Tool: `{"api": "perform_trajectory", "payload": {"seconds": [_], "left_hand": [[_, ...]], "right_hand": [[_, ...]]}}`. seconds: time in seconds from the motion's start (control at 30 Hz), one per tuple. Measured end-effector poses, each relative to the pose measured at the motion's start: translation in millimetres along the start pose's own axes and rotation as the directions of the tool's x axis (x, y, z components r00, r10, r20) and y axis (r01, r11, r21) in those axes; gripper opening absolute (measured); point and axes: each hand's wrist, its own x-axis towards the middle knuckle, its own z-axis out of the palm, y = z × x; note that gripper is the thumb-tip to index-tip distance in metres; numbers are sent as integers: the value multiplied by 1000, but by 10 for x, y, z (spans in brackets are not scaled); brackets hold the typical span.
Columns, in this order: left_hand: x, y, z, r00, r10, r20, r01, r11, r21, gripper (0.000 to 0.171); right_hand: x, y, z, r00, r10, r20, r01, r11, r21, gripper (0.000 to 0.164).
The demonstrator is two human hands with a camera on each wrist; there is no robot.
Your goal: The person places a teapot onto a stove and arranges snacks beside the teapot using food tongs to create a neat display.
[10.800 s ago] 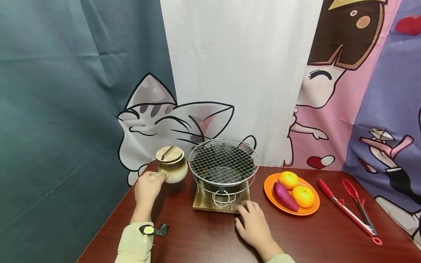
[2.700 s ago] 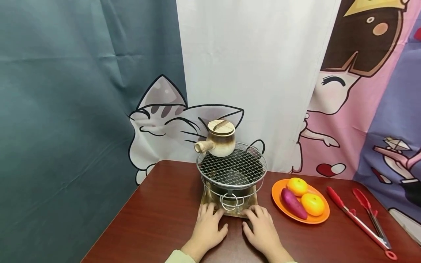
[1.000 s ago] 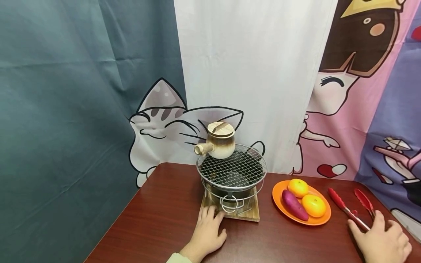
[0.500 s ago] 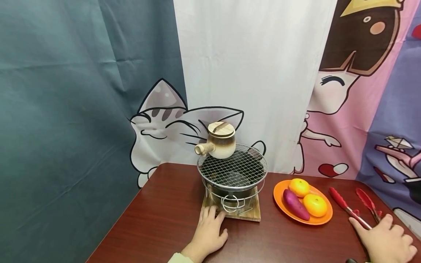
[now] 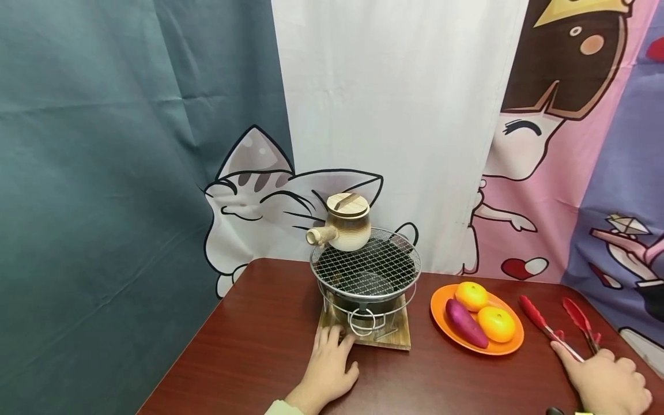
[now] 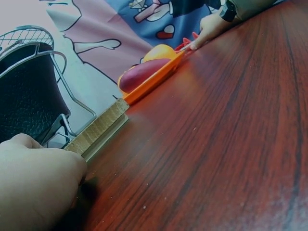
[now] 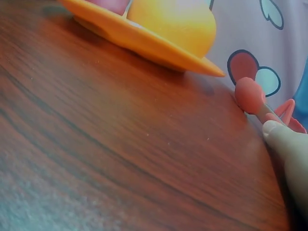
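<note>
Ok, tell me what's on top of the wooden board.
The round grill stands on the wooden board, carrying a lidded pot; the left hand rests at the board's near edge. The grill covers the board's middle.

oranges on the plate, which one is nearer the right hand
The front orange; the back orange sits behind it on the plate, farther from the right hand.

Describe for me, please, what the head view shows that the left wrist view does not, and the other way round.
Only the head view shows the pot with its wooden lid, and the left sleeve.

Only the left wrist view clearly shows the right sleeve and the dark band by it.

Both show the left hand at the wooden board, the grill rack, the orange plate with the purple sweet potato, and the right hand holding the red tongs.
</note>
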Motion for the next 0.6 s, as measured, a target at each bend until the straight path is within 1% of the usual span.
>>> {"api": "perform_trajectory", "payload": {"seconds": [0.07, 0.13, 0.33, 0.4, 0.5, 0.57, 0.6], "left_hand": [[-3, -2, 6, 1000, -1, 3, 1, 1000, 0, 45], [-3, -5, 16, 1000, -2, 7, 2, 1000, 2, 45], [4, -13, 41, 1000, 5, -2, -5, 1000, 5, 45], [10, -16, 43, 1000, 5, -7, -5, 1000, 6, 45], [12, -18, 44, 1000, 6, -12, -6, 1000, 5, 45], [6, -18, 46, 1000, 2, -9, -2, 1000, 4, 45], [1, -15, 47, 1000, 1, -6, -1, 1000, 3, 45]], "right_hand": [[-19, 15, -30, 1000, -14, 5, 14, 1000, 11, 117], [-26, 33, -62, 999, -33, -1, 33, 999, 43, 114], [-42, 53, -103, 998, -69, -15, 70, 981, 179, 109], [-42, 46, -102, 996, -79, -38, 86, 971, 225, 106], [-46, 49, -118, 987, -128, -99, 151, 949, 278, 96], [-51, 54, -157, 974, -184, -130, 213, 938, 274, 89], [-52, 53, -185, 968, -212, -132, 240, 938, 252, 87]]}}
